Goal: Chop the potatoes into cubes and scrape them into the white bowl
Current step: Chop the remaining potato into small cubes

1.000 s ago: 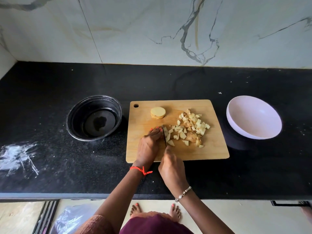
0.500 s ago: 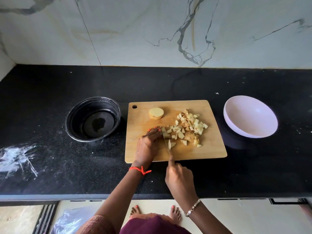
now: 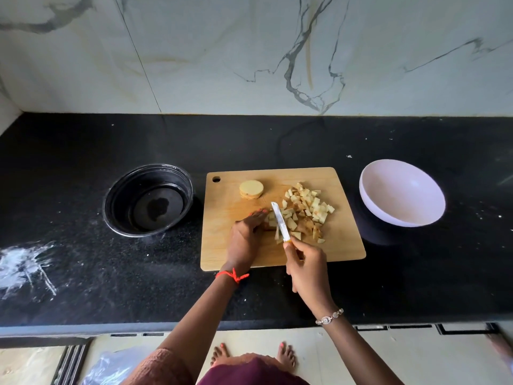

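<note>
Left hand [image 3: 245, 237]: palm down on the cutting board [image 3: 341, 243], fingers together and nearly straight, tips pressing on a part-cut potato piece [image 3: 268, 220]. Thumb hidden; cannot tell whether it touches the piece. Red thread [image 3: 233, 275] tied at this wrist.

Right hand [image 3: 308, 269]: fingers curled round the handle of the knife [image 3: 281, 222], forefinger stretched toward the blade. Blade slants away from the hand and lies across the potato piece, just beside the left fingertips. Whether the edge is in the potato or only on it: cannot tell. Bracelet [image 3: 329, 317] at this wrist.

Potato cubes [image 3: 309, 208]: loose heap on the board, beyond the right hand, reaching the blade's right side. Potato round [image 3: 251, 189]: uncut, flat face up, beyond the left fingertips, apart from the heap.

White bowl [image 3: 402, 193]: on the counter [image 3: 83, 287], well right of the right hand, just beside the board. Black bowl [image 3: 148, 200]: left of the left hand, near the board's other edge. White smear [image 3: 22, 268]: on the counter, far left of both hands.
</note>
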